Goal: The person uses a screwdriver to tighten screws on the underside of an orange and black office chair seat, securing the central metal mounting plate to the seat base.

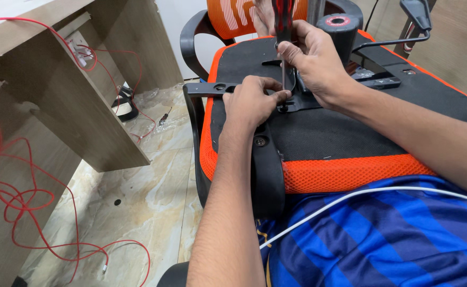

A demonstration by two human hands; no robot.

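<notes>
Chair (pixel 350 133): upturned, lying across the person's lap; black underside edged in orange mesh, black armrest (pixel 268 170) at its near side, black metal plate (pixel 308 98) bolted near the middle; gas cylinder (pixel 340 26) standing up behind. Screwdriver (pixel 283 32): dark red handle, thin shaft upright, tip down at the plate. Right hand (pixel 313 58): fingers closed around the screwdriver's handle and upper shaft. Left hand (pixel 252 103): fingertips pinched together at the shaft's tip; whether they hold a screw cannot be told. Handle top cut off by the frame edge; tip hidden by fingers. Red wire (pixel 21 202) on the floor (pixel 138 202), beside a wooden desk (pixel 58 101).
</notes>
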